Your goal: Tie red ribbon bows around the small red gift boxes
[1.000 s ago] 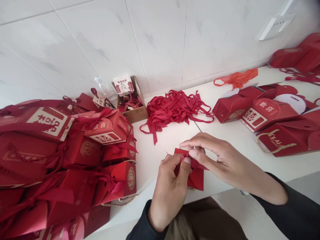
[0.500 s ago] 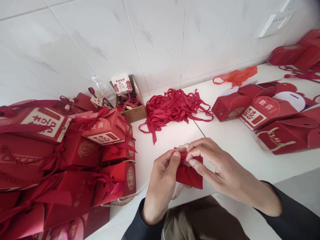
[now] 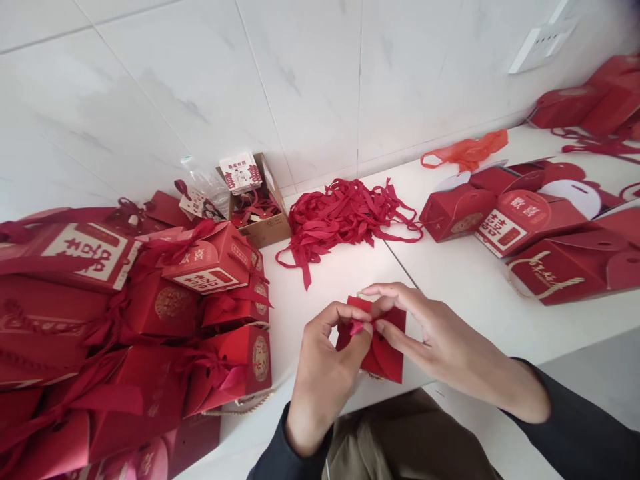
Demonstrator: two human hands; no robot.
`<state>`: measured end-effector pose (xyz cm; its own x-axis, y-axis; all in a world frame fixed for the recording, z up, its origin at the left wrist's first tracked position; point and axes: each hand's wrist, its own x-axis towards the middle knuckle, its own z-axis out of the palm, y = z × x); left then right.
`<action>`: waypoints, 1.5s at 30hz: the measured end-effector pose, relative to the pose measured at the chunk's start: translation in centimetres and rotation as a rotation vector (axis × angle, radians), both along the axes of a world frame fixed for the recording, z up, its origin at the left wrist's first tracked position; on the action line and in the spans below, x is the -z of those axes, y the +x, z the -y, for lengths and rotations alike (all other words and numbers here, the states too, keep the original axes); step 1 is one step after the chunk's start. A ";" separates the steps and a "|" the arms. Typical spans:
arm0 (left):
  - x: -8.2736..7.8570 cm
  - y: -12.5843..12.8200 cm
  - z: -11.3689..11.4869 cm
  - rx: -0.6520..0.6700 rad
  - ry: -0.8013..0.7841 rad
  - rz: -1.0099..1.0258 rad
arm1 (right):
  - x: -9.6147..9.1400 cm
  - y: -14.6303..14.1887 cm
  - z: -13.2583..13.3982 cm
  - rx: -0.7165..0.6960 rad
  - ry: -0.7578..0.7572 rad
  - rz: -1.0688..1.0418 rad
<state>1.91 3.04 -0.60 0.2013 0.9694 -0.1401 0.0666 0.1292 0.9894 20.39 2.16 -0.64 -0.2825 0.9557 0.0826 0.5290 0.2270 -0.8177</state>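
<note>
A small red gift box (image 3: 387, 357) stands on the white table right in front of me, its top flaps folded together and a bit of rope handle at its side. Over its top, my left hand (image 3: 330, 360) pinches a red ribbon (image 3: 357, 327) between thumb and forefinger. From the other side my right hand (image 3: 425, 333) closes thumb and fingers at the same spot, on the ribbon by the box top. The fingertips of both hands nearly meet, and they hide most of the ribbon there.
Finished-looking red boxes with bows (image 3: 170, 300) are stacked at the left. A heap of loose red ribbons (image 3: 350, 213) lies ahead, beside a cardboard box (image 3: 267, 230) of cards. More red boxes (image 3: 550, 267) and an orange plastic bag (image 3: 467, 152) are at the right.
My left hand has shifted rightward over the box, and the hands have come closer together at the ribbon. The box has turned slightly. The camera view has moved a little.
</note>
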 end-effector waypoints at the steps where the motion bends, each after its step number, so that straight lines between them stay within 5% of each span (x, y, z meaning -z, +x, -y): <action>1: 0.0 0.1 0.1 -0.018 0.045 -0.037 | 0.0 0.0 -0.1 0.010 -0.016 -0.002; 10: 1.8 0.7 0.9 -0.098 0.669 -0.564 | -0.5 -0.1 0.3 0.055 -0.090 -0.111; 17: 3.0 1.1 1.2 -0.174 0.927 -0.561 | -0.5 0.1 0.0 0.014 -0.133 -0.119; 25: 3.5 0.6 1.4 -0.264 1.006 -0.590 | -0.8 0.4 -0.3 0.017 -0.108 -0.043; 35: 4.0 -0.1 3.5 -0.272 1.099 -0.717 | 0.6 2.2 -1.4 0.107 0.186 0.183; 45: 3.4 0.9 4.1 -0.239 0.939 -0.631 | -1.5 1.0 -0.7 0.137 -0.155 -0.080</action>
